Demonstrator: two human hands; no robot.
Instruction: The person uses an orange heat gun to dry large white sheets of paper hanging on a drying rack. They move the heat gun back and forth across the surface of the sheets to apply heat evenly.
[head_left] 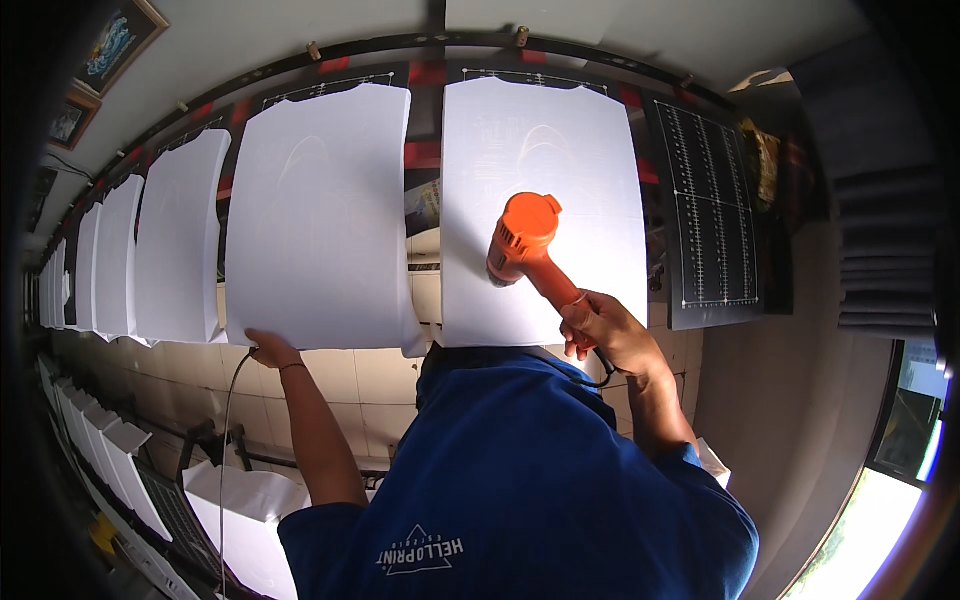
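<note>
My right hand (617, 333) is wrapped round the handle of an orange heat gun (530, 240). The gun tilts up and to the left, its dark nozzle over a white shirt (590, 200) laid flat on a board. A faint pale outline shows on that shirt's upper half. From the handle's end a black cord (607, 368) curls back toward my body. My left hand (273, 350) is closed on a thin cable (230, 400) that hangs down from it, beside the lower edge of a second white shirt (320, 210). Its fingertips are partly hidden.
More white shirts (180, 235) on boards run off to the left along a dark rail (430, 42). At right is a bare black board (705, 210) with white ruled marks. Behind me on the left stands another row of white-covered boards (245, 510).
</note>
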